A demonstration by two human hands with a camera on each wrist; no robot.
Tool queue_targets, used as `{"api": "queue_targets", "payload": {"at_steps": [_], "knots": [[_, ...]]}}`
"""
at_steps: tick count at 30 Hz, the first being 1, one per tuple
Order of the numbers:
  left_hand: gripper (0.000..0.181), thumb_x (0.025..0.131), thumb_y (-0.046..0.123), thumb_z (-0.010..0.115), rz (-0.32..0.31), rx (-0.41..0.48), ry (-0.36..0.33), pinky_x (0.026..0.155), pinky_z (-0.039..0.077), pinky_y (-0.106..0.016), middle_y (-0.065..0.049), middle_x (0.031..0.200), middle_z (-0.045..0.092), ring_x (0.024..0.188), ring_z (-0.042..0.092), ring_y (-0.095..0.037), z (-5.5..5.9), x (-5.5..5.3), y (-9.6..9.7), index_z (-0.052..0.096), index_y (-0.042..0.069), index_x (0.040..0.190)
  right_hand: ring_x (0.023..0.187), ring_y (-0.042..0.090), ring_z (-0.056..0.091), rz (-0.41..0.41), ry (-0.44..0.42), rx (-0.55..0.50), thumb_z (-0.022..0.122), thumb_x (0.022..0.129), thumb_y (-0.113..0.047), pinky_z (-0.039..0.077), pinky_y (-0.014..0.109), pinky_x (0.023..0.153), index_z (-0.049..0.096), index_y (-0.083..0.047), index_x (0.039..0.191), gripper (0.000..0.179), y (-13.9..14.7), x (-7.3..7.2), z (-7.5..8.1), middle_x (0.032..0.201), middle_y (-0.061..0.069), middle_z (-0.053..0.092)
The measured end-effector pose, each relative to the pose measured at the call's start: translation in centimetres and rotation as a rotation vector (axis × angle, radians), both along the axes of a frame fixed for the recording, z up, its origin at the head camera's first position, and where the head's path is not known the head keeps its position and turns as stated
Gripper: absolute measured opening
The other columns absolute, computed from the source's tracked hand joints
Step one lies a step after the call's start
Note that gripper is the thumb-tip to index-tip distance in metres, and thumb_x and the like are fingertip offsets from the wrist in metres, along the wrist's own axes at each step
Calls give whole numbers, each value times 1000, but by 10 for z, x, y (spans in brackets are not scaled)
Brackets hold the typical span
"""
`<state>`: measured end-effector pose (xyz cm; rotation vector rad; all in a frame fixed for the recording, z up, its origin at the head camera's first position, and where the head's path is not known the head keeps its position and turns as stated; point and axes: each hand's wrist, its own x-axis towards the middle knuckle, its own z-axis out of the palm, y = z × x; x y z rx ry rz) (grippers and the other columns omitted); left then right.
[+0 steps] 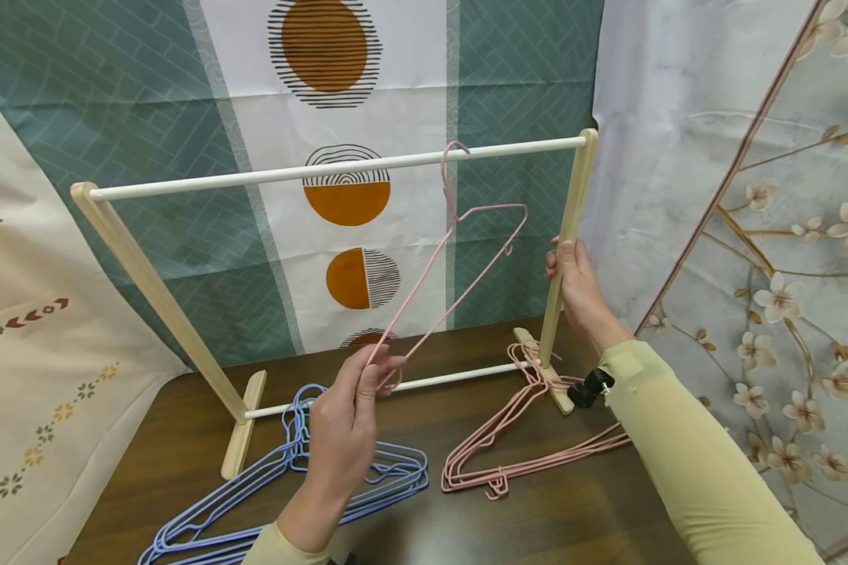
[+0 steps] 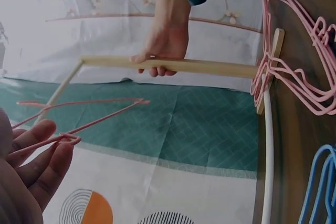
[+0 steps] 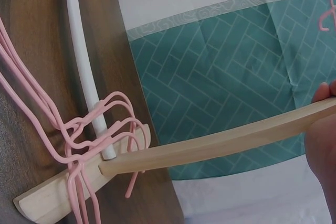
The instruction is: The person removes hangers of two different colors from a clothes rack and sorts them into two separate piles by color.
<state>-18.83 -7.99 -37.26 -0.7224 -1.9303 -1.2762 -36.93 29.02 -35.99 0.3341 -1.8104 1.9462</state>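
A pink clothes hanger point(image 1: 424, 276) has its hook over the white top rod point(image 1: 268, 177) of a small wooden garment rack. My left hand point(image 1: 349, 420) pinches the near corner of this hanger, and the hanger's body slants up and away. In the left wrist view, fingers point(image 2: 50, 166) curl around its end. My right hand point(image 1: 581, 286) grips the rack's right wooden post point(image 1: 572, 196) about halfway up. At the right foot lies a pile of pink hangers point(image 1: 509, 439), their hooks near the lower bar. Blue hangers point(image 1: 254, 494) lie stacked below my left hand, which partly hides them.
The rack's left post point(image 1: 162, 298) stands on a wooden foot point(image 1: 243, 428) at the table's left. A white lower bar point(image 1: 459, 377) joins the feet. Patterned cloth point(image 1: 410, 86) hangs behind, and floral cloth point(image 1: 784, 314) covers the right side. The brown table point(image 1: 523, 526) lies beneath.
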Motion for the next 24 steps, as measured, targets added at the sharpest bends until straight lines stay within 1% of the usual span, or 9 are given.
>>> {"api": "queue_targets", "payload": {"at_steps": [2,4,7,9,13,18,21,24], "knots": [[29,112,-6,57,-10,7,-26,79,64,-26,2,118,82,94,81,-18,-1,5,-7,69,6,135,86,17,45,0,6,2,35,118,-42,41,29,86,47,-10,135,38,0,0,1,94,3,45],[27,113,-4,54,-33,20,-79,78,64,-25,1,116,83,92,81,-18,-2,10,-15,69,6,134,86,16,45,-1,9,1,36,118,-41,41,28,86,47,-10,135,37,0,0,1,94,3,45],[25,117,2,50,-72,47,-194,78,65,-28,0,114,83,92,81,-19,-5,17,-27,69,6,132,86,16,46,-3,10,0,36,118,-41,42,28,86,47,-10,135,37,0,0,2,94,3,46],[24,118,5,49,-85,64,-279,77,65,-30,1,113,83,91,81,-19,-6,22,-34,69,8,131,86,17,46,-1,9,-1,36,118,-41,42,28,86,47,-10,134,36,0,1,2,94,4,45],[25,120,9,48,-107,91,-408,74,66,-35,-1,108,83,87,80,-19,-10,28,-47,69,7,132,87,17,46,-9,7,3,35,119,-41,43,28,87,47,-11,134,35,-1,1,2,95,4,46],[28,121,13,45,-145,109,-536,71,66,-37,-7,104,82,84,78,-19,-20,29,-54,69,4,132,86,17,46,-12,8,5,35,119,-41,43,28,86,47,-12,134,35,-1,2,2,95,4,46],[29,121,16,45,-170,127,-619,70,65,-37,-8,102,82,82,78,-21,-28,27,-55,70,4,132,86,17,46,2,10,8,35,119,-41,42,28,85,46,-9,135,37,-1,2,2,95,4,45],[31,122,18,45,-213,142,-693,70,65,-37,-10,103,82,83,79,-23,-37,23,-54,70,3,133,86,17,46,2,13,9,35,119,-40,42,29,85,46,-9,135,38,-1,2,2,94,5,45]]}}
